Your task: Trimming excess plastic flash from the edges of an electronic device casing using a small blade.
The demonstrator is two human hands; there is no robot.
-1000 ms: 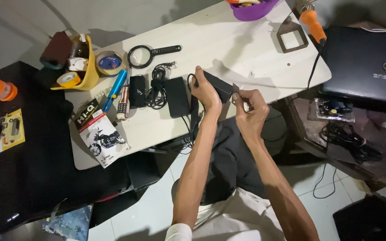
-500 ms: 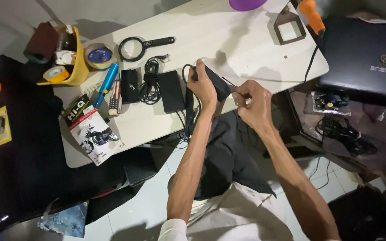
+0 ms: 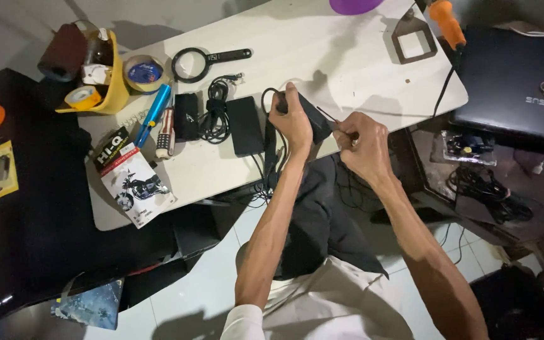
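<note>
My left hand (image 3: 294, 123) grips a black power adapter brick (image 3: 315, 115) near the front edge of the white table (image 3: 322, 50); its black cable (image 3: 268, 135) loops down past my wrist. My right hand (image 3: 363, 141) is closed around a thin metal tool (image 3: 326, 115) whose tip rests against the brick's right end. Both forearms reach up from the bottom of the view.
A second black adapter (image 3: 244, 124) and coiled cable (image 3: 214, 113) lie left of my hands, with a small black box (image 3: 187, 116), blue pen (image 3: 153, 114), magnifying glass (image 3: 196, 63), tape roll (image 3: 143, 72), yellow tub (image 3: 103, 75), a leaflet (image 3: 135, 182). A closed laptop (image 3: 517, 82) sits right; orange-handled tool (image 3: 446, 22) above.
The view has shifted slightly, so the table sits a little lower and more to the right. My hands stay together on the adapter brick, the right hand still working the thin tool at its end.
</note>
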